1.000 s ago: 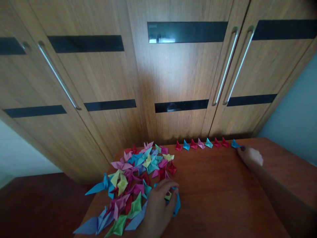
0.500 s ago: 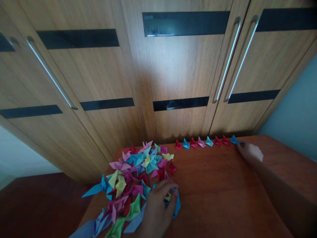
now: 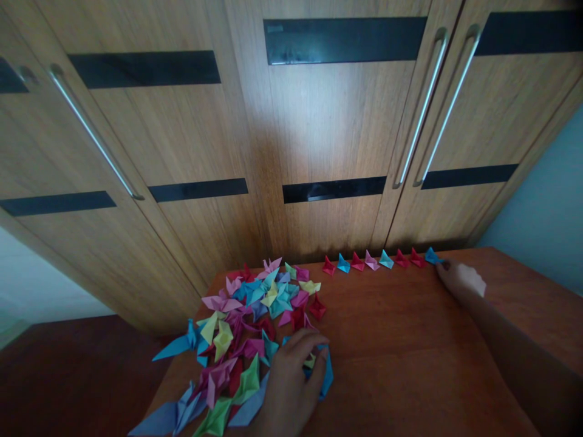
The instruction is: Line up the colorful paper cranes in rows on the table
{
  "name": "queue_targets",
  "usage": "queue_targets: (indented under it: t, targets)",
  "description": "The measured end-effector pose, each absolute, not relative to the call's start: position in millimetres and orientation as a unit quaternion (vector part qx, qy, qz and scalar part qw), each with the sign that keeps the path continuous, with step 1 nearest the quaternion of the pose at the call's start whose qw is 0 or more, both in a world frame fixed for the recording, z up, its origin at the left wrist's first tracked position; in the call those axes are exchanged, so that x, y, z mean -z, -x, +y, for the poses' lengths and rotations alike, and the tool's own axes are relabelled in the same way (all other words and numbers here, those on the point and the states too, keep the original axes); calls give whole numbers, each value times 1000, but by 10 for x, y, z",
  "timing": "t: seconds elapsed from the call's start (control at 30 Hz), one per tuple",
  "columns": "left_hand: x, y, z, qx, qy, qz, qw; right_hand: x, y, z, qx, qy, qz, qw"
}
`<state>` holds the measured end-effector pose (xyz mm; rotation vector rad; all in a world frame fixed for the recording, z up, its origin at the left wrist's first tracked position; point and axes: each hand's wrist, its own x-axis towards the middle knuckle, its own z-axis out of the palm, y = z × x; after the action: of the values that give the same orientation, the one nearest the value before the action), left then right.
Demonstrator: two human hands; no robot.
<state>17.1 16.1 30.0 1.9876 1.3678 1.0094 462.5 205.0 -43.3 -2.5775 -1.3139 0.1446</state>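
At the far right end of a row of small folded paper boats (image 3: 387,259), my right hand (image 3: 461,280) pinches the tip of a blue paper boat (image 3: 432,255), which rests on the table. My left hand (image 3: 294,379) lies at the near right side of a heap of origami pieces (image 3: 273,292), its fingers loosely bent and the thumb apart from them. Under and beside those fingers is a blue folded paper piece (image 3: 328,375); a bit of yellow-green paper (image 3: 310,362) shows in the gap. The left fingertips are partly hidden. The row holds red, blue and pink boats.
The brown table (image 3: 387,352) stands against a wooden wardrobe (image 3: 337,127) with metal handles (image 3: 421,109). A blue paper crane (image 3: 180,344) and a periwinkle crane (image 3: 170,414) lean over the table's left edge. A single red boat (image 3: 317,307) sits at the heap's right side.
The view has shifted very slightly. Both hands and the paper pieces keep their places; my right hand stays at the blue boat.
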Motion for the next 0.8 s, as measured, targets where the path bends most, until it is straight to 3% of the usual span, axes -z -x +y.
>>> queue_targets:
  t: [0.8]
  targets:
    - [-306, -186, 152, -357, -741, 509, 254, 402, -4558, 1981, -48, 882, -441, 161]
